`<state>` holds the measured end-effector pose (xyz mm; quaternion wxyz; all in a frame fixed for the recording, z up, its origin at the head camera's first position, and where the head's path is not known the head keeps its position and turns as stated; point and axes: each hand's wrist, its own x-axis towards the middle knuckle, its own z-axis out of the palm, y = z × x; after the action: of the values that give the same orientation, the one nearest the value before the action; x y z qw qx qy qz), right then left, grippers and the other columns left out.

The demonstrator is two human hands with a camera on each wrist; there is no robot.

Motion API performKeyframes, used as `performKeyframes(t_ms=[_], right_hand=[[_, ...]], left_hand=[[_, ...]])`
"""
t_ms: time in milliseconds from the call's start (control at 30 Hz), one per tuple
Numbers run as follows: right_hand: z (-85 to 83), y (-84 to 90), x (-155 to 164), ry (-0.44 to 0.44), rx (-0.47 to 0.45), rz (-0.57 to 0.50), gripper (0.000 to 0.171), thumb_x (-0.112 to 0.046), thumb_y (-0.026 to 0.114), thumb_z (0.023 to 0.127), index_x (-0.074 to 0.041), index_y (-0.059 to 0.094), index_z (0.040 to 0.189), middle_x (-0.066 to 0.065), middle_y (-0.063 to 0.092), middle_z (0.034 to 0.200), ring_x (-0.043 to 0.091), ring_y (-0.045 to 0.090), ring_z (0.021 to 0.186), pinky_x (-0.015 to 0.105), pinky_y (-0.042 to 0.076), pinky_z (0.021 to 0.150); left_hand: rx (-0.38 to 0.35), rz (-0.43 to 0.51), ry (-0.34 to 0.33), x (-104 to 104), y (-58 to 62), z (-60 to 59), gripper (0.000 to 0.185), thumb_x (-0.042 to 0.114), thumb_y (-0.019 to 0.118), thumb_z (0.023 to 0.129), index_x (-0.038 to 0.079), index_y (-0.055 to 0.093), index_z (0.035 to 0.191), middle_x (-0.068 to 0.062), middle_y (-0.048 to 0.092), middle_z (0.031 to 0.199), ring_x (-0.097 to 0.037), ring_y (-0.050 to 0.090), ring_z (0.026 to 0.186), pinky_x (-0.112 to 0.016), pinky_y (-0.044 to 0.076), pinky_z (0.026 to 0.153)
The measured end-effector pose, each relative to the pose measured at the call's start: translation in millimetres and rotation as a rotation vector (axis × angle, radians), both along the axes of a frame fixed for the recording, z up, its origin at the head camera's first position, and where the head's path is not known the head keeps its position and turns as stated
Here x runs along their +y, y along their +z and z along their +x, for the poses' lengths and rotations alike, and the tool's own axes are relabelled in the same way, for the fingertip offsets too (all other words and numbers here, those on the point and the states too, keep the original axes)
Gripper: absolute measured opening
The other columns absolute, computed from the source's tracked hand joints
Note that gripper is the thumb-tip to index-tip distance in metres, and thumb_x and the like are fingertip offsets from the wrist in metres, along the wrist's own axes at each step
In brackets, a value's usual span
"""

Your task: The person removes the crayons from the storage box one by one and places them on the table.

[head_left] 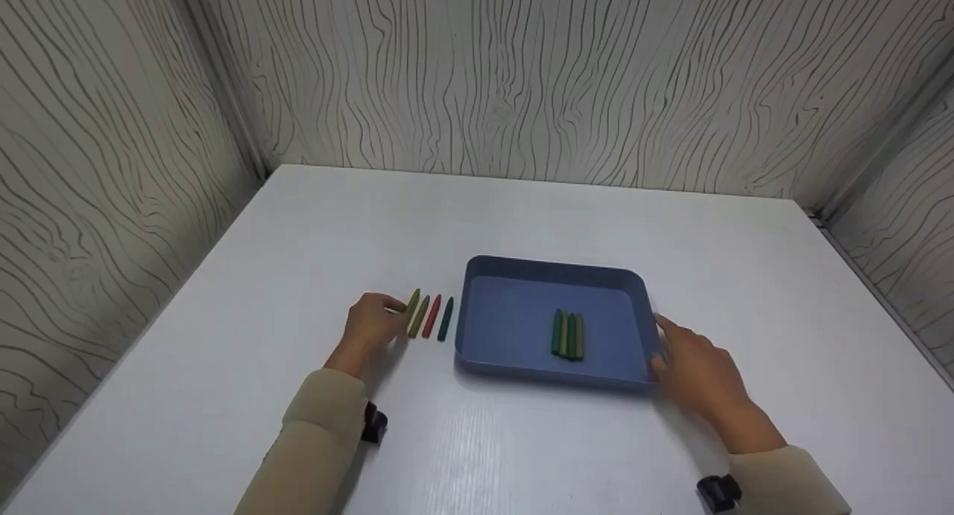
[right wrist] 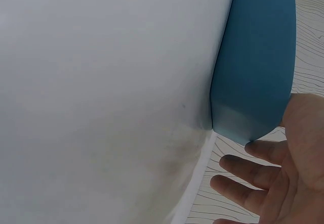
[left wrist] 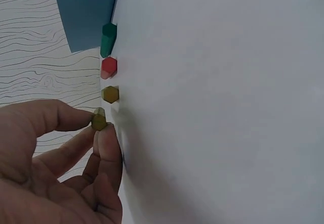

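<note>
- Four crayons in a row on the worktop [head_left: 246, 291], left of the tray [head_left: 514, 273]: olive crayon [head_left: 414, 306], yellow-brown crayon [head_left: 420, 317], red crayon [head_left: 431, 316], dark green crayon [head_left: 446, 319].
- Three more crayons [head_left: 567, 335] lie side by side inside the tray; their exact colours are hard to tell.
- My left hand [head_left: 370, 323] pinches the olive crayon, thumb and fingertips on it.
- My right hand [head_left: 697, 370] has its fingers spread, touching the tray's right edge.
- Wrist views crop the tray; contents hidden there.
</note>
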<state>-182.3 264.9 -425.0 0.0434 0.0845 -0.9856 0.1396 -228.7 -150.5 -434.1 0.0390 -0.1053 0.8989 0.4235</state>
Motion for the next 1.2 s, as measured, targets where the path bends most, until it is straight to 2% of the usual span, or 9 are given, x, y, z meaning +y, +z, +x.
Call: performKeyframes(t_ms=[300, 467, 900, 1200], right_hand=[[0.1, 1.1, -1, 0.004, 0.007, 0.007, 0.055, -0.012, 0.056, 0.089, 0.007, 0.041, 0.139, 0.03, 0.055, 0.121, 0.048, 0.052, 0.107, 0.059, 0.042, 0.08], [-0.5, 0.9, -1, -0.003, -0.004, 0.006, 0.055, -0.011, 0.056, 0.089, 0.007, 0.041, 0.138, 0.03, 0.055, 0.121, 0.047, 0.053, 0.106, 0.059, 0.042, 0.08], [-0.7, 1.3, -1, -0.013, -0.015, 0.008, 0.054, -0.01, 0.054, 0.088, 0.008, 0.041, 0.138, 0.031, 0.053, 0.124, 0.049, 0.051, 0.11, 0.061, 0.04, 0.085], [0.1, 0.8, -2, -0.024, -0.024, 0.011, 0.055, -0.011, 0.053, 0.089, 0.007, 0.04, 0.139, 0.031, 0.052, 0.126, 0.049, 0.049, 0.112, 0.061, 0.039, 0.086]], left_hand=[[0.003, -0.026, -0.006, 0, 0.5, 1.3, 0.026, 0.009, 0.062, 0.086, -0.007, 0.067, 0.106, -0.023, 0.063, 0.112, -0.036, 0.056, 0.109, -0.045, 0.044, 0.091], [0.011, -0.048, -0.012, 2, 3.3, 3.4, 0.03, 0.006, 0.06, 0.085, -0.008, 0.064, 0.111, -0.024, 0.062, 0.114, -0.038, 0.055, 0.11, -0.046, 0.044, 0.091], [0.002, -0.038, 0.01, -2, 4.4, 4.3, 0.035, 0.01, 0.058, 0.087, -0.009, 0.061, 0.116, -0.026, 0.057, 0.123, -0.04, 0.051, 0.116, -0.048, 0.042, 0.094], [0.058, -0.054, 0.03, -6, 10.7, 4.8, 0.039, 0.015, 0.06, 0.088, -0.008, 0.059, 0.12, -0.024, 0.061, 0.114, -0.037, 0.058, 0.106, -0.047, 0.046, 0.089]])
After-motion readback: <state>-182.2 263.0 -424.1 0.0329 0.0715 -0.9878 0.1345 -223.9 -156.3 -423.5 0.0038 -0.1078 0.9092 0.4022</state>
